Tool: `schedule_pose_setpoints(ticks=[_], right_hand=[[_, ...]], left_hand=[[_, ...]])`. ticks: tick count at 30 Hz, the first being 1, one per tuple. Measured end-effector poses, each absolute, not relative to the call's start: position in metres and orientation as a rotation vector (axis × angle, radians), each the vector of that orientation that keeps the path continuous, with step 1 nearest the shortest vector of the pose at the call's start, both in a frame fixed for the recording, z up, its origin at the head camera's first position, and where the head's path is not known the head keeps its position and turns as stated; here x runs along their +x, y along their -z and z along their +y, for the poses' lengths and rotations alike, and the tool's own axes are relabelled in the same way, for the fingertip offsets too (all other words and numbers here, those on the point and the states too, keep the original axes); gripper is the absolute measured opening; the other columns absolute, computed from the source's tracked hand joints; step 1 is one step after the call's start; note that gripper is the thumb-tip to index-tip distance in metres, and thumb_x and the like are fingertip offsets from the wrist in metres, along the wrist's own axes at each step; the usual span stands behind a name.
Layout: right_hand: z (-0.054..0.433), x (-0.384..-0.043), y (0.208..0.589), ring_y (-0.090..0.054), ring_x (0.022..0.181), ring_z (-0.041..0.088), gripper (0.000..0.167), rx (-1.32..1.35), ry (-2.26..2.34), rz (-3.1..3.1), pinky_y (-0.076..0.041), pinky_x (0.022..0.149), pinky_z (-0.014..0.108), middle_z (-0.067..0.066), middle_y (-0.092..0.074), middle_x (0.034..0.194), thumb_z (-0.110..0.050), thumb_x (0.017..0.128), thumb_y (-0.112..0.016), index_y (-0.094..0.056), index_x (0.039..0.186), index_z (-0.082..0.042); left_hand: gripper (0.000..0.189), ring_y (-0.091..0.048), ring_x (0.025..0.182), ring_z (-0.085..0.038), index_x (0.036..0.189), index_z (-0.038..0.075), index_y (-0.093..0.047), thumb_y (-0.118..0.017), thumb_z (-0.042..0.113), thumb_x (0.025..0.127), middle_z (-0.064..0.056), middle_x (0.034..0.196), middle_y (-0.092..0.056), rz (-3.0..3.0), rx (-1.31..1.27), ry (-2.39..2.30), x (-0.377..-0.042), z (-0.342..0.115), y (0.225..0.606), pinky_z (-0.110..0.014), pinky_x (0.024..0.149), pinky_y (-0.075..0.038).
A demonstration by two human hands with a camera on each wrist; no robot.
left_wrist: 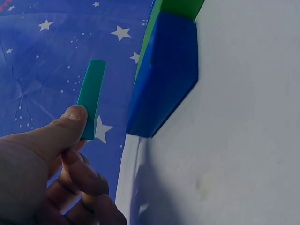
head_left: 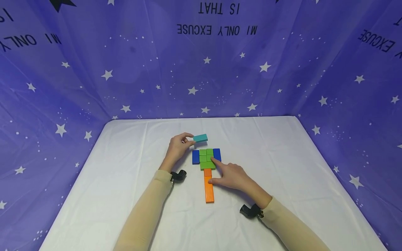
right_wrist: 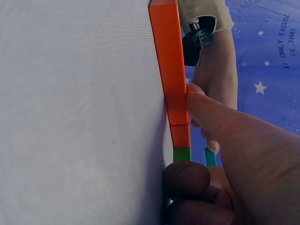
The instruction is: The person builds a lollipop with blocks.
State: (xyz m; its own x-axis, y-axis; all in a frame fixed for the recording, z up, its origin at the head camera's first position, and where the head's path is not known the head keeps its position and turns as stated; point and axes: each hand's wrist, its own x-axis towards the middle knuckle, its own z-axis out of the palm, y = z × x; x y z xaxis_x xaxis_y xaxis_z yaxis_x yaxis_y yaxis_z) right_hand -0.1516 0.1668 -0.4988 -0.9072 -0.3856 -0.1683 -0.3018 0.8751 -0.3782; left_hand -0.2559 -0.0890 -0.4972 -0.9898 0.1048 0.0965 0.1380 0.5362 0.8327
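Between thumb and fingers of my left hand is a teal block, pinched by one end beyond the flat block figure; its thumb grip shows in the left wrist view. Four small green blocks form a square, flanked by a left blue block and a right blue block. Below them lie a wider green block, a short orange block and a long orange block, in line. My right hand has its index fingertip at the green square and its thumb against the long orange block.
A white cloth covers the table. Purple star-printed fabric hangs behind and along both sides. Black wrist devices sit at both cuffs, close over the cloth.
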Motion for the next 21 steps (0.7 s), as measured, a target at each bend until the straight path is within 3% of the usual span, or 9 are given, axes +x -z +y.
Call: schedule_pose_setpoints(ticks=[13,21], right_hand=[[0.168,-0.150,0.498,-0.036,0.055,0.013,0.098,-0.538,0.524,2.816,-0.029,0.054,0.031,-0.007,-0.040,0.057,-0.073,0.086,-0.072,-0.041,0.165,-0.025],[0.167,-0.150,0.498,-0.043,0.057,0.014,0.099,-0.539,0.514,2.829,-0.033,0.055,0.031,-0.007,-0.046,0.058,-0.073,0.085,-0.072,-0.040,0.165,-0.025]], left_hand=[[0.029,-0.055,0.061,-0.015,0.121,0.021,-0.079,-0.081,0.034,0.095,-0.002,0.082,-0.065,-2.798,-0.215,1.458,-0.252,-0.079,0.497,-0.028,0.059,-0.044],[0.030,-0.053,0.062,-0.015,0.120,0.020,-0.080,-0.082,0.036,0.094,-0.001,0.078,-0.064,-2.831,-0.232,1.425,-0.250,-0.075,0.498,-0.029,0.060,-0.042]])
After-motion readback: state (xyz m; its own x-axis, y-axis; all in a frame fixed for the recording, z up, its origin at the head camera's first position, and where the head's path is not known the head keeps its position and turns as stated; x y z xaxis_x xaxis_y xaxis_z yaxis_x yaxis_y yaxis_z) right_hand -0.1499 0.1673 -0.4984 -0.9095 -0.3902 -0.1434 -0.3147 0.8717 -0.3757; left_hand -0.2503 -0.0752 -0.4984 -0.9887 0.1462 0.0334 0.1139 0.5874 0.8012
